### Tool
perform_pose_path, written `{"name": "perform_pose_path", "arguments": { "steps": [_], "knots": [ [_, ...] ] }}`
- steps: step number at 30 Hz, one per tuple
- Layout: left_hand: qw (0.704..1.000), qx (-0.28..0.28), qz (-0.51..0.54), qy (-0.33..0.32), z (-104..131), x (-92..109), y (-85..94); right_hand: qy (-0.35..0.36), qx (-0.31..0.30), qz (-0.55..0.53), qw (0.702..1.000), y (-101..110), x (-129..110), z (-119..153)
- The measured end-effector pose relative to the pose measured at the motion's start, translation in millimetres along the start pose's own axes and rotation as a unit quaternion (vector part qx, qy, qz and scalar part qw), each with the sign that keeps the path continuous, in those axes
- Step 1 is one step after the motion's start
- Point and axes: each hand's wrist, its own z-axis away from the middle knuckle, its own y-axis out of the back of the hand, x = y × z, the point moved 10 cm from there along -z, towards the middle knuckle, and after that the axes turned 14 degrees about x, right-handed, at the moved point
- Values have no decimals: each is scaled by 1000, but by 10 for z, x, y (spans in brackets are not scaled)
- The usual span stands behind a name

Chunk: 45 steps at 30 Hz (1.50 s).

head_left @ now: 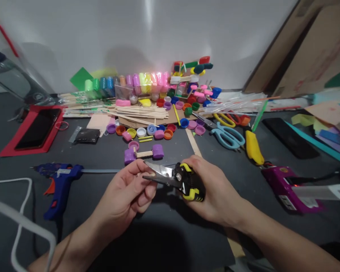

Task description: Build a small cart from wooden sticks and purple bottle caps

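Note:
My right hand [208, 189] is wrapped round the black and yellow handles of a pair of cutters [178, 175], whose blades are apart and point left. The blade tips reach the fingertips of my left hand [132, 187]. Those fingers are pinched together at the blades; a small pale piece seems to be between them, too hidden to name. Just beyond my left hand lies a purple-ended piece with wooden sticks [144, 154] across its middle.
A blue glue gun [58, 181] lies at left, beside a white cable [25, 204]. Bottle caps [141, 131], wooden sticks [141, 112] and blue scissors [229, 136] lie farther back. A purple device [286, 185] sits at right, a water bottle [14, 79] at back left.

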Motion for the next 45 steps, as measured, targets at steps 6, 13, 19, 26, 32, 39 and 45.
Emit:
{"name": "perform_pose_path", "arguments": {
  "steps": [6, 13, 19, 26, 32, 39, 45],
  "knots": [
    [1000, 1, -24, 1, 5, -23, 19, 15, -1, -1, 1000, 16, -20, 30],
    [999, -14, -41, -23, 19, -6, 4, 29, 6, -8, 1000, 20, -55, 33],
    [998, 5, -47, -32, 5, 10, 33, 26, 8, 4, 1000, 26, -47, 51],
    [997, -63, -40, -24, 32, 10, -88, 53, 6, 22, 998, 49, -76, 60],
    [996, -79, -30, -14, 41, -2, -127, 78, 15, 61, 995, 85, -85, 75],
    [995, -97, -20, -28, 59, -19, -138, 38, 30, 29, 998, 82, -31, 66],
    [996, -87, -20, -28, 59, -7, -111, 4, 17, -4, 1000, 56, 5, 23]
  ]
}}
